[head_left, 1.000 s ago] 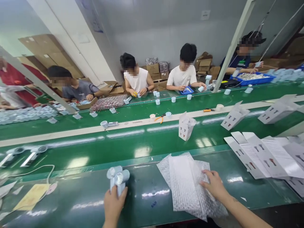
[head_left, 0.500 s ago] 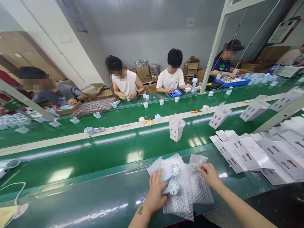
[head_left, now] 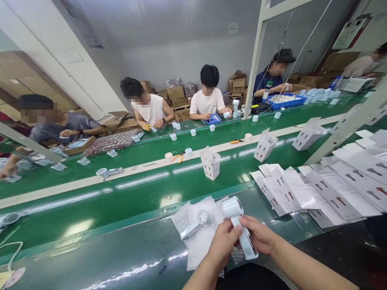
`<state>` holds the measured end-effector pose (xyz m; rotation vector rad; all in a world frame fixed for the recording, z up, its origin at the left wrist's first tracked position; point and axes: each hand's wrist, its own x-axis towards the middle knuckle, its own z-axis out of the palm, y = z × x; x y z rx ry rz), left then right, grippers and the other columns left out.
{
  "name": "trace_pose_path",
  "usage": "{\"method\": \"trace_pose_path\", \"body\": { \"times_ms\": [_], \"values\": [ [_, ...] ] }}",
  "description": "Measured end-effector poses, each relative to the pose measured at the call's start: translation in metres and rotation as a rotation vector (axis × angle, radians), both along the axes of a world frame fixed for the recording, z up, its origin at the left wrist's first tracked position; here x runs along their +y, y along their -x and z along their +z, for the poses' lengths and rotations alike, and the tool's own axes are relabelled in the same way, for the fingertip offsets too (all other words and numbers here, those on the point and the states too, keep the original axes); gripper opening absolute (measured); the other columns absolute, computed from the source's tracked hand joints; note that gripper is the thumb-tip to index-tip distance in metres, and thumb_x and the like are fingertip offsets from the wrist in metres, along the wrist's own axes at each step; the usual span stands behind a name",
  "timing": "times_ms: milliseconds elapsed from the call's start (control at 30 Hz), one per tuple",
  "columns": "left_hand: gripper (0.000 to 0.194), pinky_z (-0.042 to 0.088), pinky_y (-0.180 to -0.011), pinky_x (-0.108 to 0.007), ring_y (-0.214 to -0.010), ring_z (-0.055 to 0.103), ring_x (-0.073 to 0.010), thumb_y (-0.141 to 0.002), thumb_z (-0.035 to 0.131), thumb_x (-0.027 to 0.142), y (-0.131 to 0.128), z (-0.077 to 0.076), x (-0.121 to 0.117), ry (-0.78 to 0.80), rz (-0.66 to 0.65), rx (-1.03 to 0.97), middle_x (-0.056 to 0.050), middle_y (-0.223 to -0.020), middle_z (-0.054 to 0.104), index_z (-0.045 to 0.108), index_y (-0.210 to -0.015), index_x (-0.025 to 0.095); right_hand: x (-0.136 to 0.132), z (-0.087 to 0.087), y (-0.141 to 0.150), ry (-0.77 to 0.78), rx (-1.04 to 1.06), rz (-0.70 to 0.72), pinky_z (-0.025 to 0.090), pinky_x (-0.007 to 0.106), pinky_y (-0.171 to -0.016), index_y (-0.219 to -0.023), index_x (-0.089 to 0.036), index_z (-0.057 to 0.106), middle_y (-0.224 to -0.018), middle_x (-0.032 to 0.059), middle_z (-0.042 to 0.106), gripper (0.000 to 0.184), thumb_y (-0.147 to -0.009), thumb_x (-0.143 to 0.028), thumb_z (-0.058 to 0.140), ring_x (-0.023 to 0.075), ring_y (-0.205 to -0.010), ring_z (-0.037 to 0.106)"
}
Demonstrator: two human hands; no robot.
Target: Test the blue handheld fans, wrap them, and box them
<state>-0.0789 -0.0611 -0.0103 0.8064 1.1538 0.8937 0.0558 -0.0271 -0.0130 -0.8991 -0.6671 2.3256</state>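
Observation:
A light blue handheld fan [head_left: 232, 207] is tilted in front of me, its round head up and its handle slanting down to the right. My left hand [head_left: 225, 241] grips the handle from the left, thumb across it. On the other side my right hand [head_left: 260, 233] holds the same handle, fingers along its edge. Just left of my hands a second handheld fan [head_left: 193, 227] lies on bubble wrap bags [head_left: 196, 251]. Part of the bubble wrap is hidden beneath my hands and the held fan.
White printed boxes [head_left: 211, 165] stand on the green conveyor belt [head_left: 145, 189]. Flattened boxes [head_left: 320, 189] overlap in a pile at right. Orange-handled pliers [head_left: 179, 156] lie on the white divider. Across the line, several people sit working; a blue tray [head_left: 287, 102] holds small parts.
One fan has been lifted off the bubble wrap and is now in both hands. My right hand has let go of the bubble wrap bag at right. The view has shifted slightly.

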Motion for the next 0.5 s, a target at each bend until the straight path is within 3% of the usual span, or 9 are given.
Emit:
{"method": "trace_pose_path", "body": {
  "times_ms": [67, 167, 267, 367, 433, 500],
  "values": [
    [0.048, 0.043, -0.058, -0.028, -0.06, 0.056, -0.0171, -0.075, 0.053, 0.063, -0.016, -0.017, 0.002, -0.029, 0.009, 0.249, -0.003, -0.066, 0.061, 0.061, -0.077, 0.017, 0.002, -0.006, -0.023, 0.111, 0.01, -0.161, 0.05, 0.032, -0.064, -0.095, -0.018, 0.065, -0.076, 0.0034, 0.069, 0.035, -0.077, -0.048, 0.066, 0.0182, -0.067, 0.065],
    [0.032, 0.043, -0.074, -0.031, -0.078, 0.057, -0.0197, -0.086, 0.045, 0.047, -0.027, -0.041, 0.0, -0.157, -0.172, 0.644, -0.005, -0.08, 0.064, 0.06, -0.076, 0.02, 0.007, -0.01, -0.057, 0.207, -0.005, -0.301, 0.05, 0.036, -0.079, -0.1, -0.022, 0.064, -0.096, 0.0042, 0.071, 0.034, -0.08, -0.049, 0.063, 0.0208, -0.091, 0.065],
    [0.029, 0.041, -0.085, -0.035, -0.095, 0.054, -0.025, -0.077, 0.059, 0.046, -0.029, -0.062, 0.001, -0.214, -0.447, 0.884, -0.009, -0.1, 0.062, 0.062, -0.087, 0.019, 0.007, -0.002, -0.075, 0.189, -0.059, -0.263, 0.051, 0.035, -0.078, -0.098, -0.02, 0.064, -0.091, 0.005, 0.071, 0.035, -0.077, -0.047, 0.067, 0.0203, -0.086, 0.066],
    [0.054, 0.037, -0.095, -0.044, -0.111, 0.046, -0.0333, -0.058, 0.078, 0.039, -0.03, -0.079, 0.003, -0.238, -0.689, 1.099, -0.014, -0.115, 0.056, 0.06, -0.103, 0.015, 0.007, 0.015, -0.08, 0.23, -0.022, -0.281, 0.052, 0.034, -0.075, -0.1, -0.019, 0.064, -0.084, 0.0031, 0.07, 0.037, -0.076, -0.048, 0.068, 0.0164, -0.075, 0.065],
    [0.046, 0.037, -0.096, -0.044, -0.113, 0.045, -0.0335, -0.063, 0.074, 0.023, -0.03, -0.085, 0.005, -0.26, -0.772, 1.15, -0.014, -0.116, 0.056, 0.06, -0.105, 0.014, 0.008, 0.026, -0.082, 0.28, 0.039, -0.301, 0.053, 0.034, -0.074, -0.103, -0.02, 0.062, -0.081, 0.002, 0.069, 0.039, -0.078, -0.049, 0.066, 0.015, -0.072, 0.064],
    [0.029, 0.039, -0.094, -0.041, -0.11, 0.048, -0.0299, -0.072, 0.06, 0.011, -0.031, -0.086, 0.006, -0.267, -0.79, 1.134, -0.014, -0.112, 0.059, 0.062, -0.101, 0.014, 0.009, 0.036, -0.086, 0.31, 0.074, -0.298, 0.054, 0.035, -0.072, -0.105, -0.02, 0.062, -0.08, 0.0019, 0.068, 0.041, -0.078, -0.051, 0.065, 0.0149, -0.071, 0.064]
  ]
}}
